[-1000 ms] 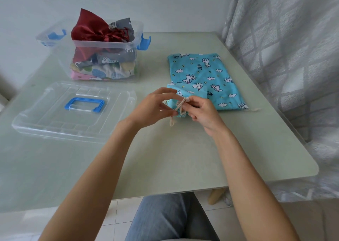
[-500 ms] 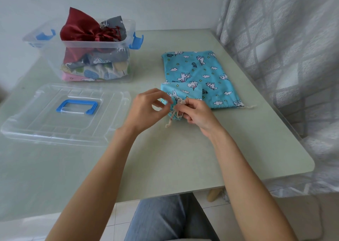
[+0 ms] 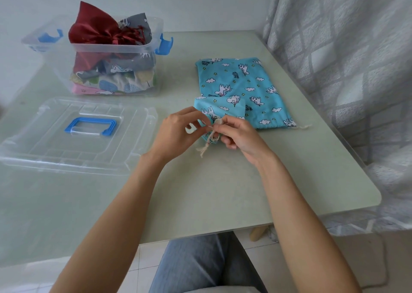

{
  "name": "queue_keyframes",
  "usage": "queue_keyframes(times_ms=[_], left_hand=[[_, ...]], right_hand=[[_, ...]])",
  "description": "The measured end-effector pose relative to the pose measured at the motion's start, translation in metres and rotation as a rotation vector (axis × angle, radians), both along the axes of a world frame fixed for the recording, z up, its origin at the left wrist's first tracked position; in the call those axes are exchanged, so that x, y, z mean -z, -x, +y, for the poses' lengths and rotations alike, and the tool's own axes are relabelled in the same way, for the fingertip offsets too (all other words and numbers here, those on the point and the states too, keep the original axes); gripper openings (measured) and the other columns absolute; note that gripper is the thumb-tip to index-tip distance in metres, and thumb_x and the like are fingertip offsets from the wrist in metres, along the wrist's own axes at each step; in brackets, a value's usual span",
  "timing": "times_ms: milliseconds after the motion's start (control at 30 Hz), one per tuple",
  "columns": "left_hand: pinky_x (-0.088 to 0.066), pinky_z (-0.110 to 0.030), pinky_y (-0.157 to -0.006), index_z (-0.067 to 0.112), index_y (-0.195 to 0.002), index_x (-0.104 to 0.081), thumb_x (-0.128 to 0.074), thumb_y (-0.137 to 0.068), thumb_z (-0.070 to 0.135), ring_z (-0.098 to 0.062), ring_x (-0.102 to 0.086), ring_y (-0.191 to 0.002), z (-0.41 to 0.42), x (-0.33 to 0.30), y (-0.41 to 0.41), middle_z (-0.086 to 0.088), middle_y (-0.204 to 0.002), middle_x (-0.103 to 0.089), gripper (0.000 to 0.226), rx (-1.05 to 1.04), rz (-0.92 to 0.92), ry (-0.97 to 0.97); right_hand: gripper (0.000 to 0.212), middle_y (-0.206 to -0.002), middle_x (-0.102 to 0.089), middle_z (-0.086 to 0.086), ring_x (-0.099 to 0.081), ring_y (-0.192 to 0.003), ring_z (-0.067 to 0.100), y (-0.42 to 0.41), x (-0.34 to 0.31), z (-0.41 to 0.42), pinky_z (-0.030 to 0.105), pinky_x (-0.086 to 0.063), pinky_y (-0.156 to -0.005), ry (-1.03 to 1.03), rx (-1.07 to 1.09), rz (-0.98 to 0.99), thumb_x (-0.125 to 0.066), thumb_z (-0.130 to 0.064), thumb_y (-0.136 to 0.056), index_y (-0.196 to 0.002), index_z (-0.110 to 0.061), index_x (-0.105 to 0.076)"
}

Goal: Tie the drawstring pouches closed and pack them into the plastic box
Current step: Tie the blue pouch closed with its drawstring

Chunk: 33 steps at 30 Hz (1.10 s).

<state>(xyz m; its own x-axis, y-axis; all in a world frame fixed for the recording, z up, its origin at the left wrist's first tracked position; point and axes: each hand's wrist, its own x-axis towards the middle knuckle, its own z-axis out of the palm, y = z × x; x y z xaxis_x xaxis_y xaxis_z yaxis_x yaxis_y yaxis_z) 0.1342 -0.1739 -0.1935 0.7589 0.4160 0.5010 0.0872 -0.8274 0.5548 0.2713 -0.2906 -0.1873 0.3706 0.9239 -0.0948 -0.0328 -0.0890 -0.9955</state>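
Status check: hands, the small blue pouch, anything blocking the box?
Left hand and right hand both pinching the drawstring. Small blue pouch on table, knot unfinished. Plastic box open, path unobstructed.

My small pouch (image 3: 219,108) is turquoise with white unicorns, clouds and yellow stars, like the larger pouch (image 3: 243,87); its drawstring (image 3: 208,141) is cream. The clear plastic box (image 3: 116,51) has blue latches; the surface (image 3: 200,192) is pale green.
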Motion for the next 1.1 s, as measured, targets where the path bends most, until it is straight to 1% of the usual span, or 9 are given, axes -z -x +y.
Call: queue_keyframes(times_ms=[200, 333, 467, 567, 667, 767, 900, 967, 1100], left_hand=[[-0.045, -0.025, -0.072, 0.029, -0.082, -0.062, -0.072, -0.079, 0.024, -0.001, -0.062, -0.078, -0.002, -0.001, 0.003, 0.023, -0.078, -0.066, 0.012, 0.019, -0.046, 0.486], [-0.045, -0.025, -0.076, 0.033, -0.087, -0.058, -0.083, -0.066, 0.027, -0.006, -0.065, -0.077, -0.006, 0.003, 0.001, 0.012, -0.076, -0.068, 0.033, -0.005, 0.060, 0.453], [-0.050, -0.037, -0.074, 0.026, -0.079, -0.066, -0.081, -0.069, 0.020, -0.010, -0.065, -0.070, -0.007, 0.004, -0.003, 0.005, -0.074, -0.071, 0.019, -0.006, 0.096, 0.523], [-0.047, -0.028, -0.069, 0.019, -0.081, -0.070, -0.077, -0.075, 0.020, -0.005, -0.058, -0.065, -0.008, 0.002, -0.003, 0.003, -0.075, -0.070, 0.010, 0.000, 0.108, 0.567], [-0.040, -0.014, -0.061, 0.018, -0.076, -0.068, -0.074, -0.078, 0.015, -0.001, -0.053, -0.060, -0.013, -0.003, -0.004, 0.000, -0.072, -0.067, 0.007, -0.006, 0.054, 0.652], [-0.039, -0.014, -0.061, 0.014, -0.072, -0.066, -0.072, -0.077, 0.009, -0.004, -0.051, -0.060, -0.014, -0.007, -0.003, -0.004, -0.070, -0.063, 0.009, 0.014, 0.019, 0.728], [-0.043, -0.026, -0.072, 0.016, -0.068, -0.064, -0.069, -0.070, 0.016, -0.016, -0.054, -0.073, -0.013, -0.008, -0.001, -0.006, -0.074, -0.061, 0.006, 0.072, -0.012, 0.776], [-0.041, -0.021, -0.069, 0.020, -0.066, -0.063, -0.069, -0.071, 0.016, -0.010, -0.053, -0.069, -0.013, -0.009, 0.000, 0.001, -0.072, -0.060, 0.008, 0.061, -0.020, 0.765], [-0.034, -0.011, -0.062, 0.028, -0.068, -0.061, -0.069, -0.080, 0.013, 0.005, -0.051, -0.064, -0.013, -0.007, 0.000, 0.011, -0.075, -0.060, 0.021, -0.004, 0.011, 0.643]], right_hand=[[0.011, -0.066, -0.057, -0.001, -0.038, -0.048, 0.006, 0.001, 0.002, 0.003, 0.015, -0.026, -0.041, -0.028, -0.018, -0.018, -0.059, -0.010, -0.090, -0.079, -0.010, -0.059], [0.008, -0.063, -0.053, -0.003, -0.036, -0.047, 0.004, 0.003, 0.005, 0.002, 0.015, -0.025, -0.041, -0.049, 0.038, -0.004, -0.057, -0.010, -0.091, -0.089, -0.004, -0.063], [0.009, -0.064, -0.055, -0.005, -0.035, -0.048, 0.004, 0.003, 0.001, 0.000, 0.015, -0.024, -0.043, -0.071, 0.024, 0.064, -0.056, -0.008, -0.092, -0.087, -0.004, -0.063], [0.013, -0.064, -0.055, -0.004, -0.034, -0.049, 0.005, 0.002, -0.001, -0.002, 0.016, -0.022, -0.044, -0.056, 0.007, 0.125, -0.055, -0.009, -0.091, -0.086, -0.002, -0.065], [0.016, -0.066, -0.057, -0.004, -0.036, -0.050, 0.005, 0.000, -0.003, -0.003, 0.016, -0.024, -0.046, -0.082, -0.026, 0.210, -0.057, -0.011, -0.088, -0.079, -0.012, -0.071], [0.026, -0.071, -0.063, -0.004, -0.041, -0.052, 0.005, 0.000, -0.004, -0.005, 0.015, -0.030, -0.046, -0.119, -0.111, 0.254, -0.056, -0.009, -0.088, -0.070, -0.021, -0.070], [0.018, -0.071, -0.065, -0.003, -0.045, -0.049, 0.006, -0.001, -0.007, -0.009, 0.014, -0.032, -0.040, -0.113, -0.152, 0.212, -0.062, -0.009, -0.080, -0.068, -0.021, -0.067], [0.005, -0.065, -0.063, -0.005, -0.045, -0.045, 0.005, -0.002, -0.009, -0.011, 0.014, -0.031, -0.037, -0.112, -0.145, 0.164, -0.065, -0.011, -0.075, -0.072, -0.015, -0.063], [0.007, -0.063, -0.063, -0.006, -0.045, -0.041, 0.005, -0.002, -0.008, -0.012, 0.015, -0.030, -0.036, -0.128, -0.073, 0.008, -0.068, -0.008, -0.076, -0.074, -0.010, -0.062]])
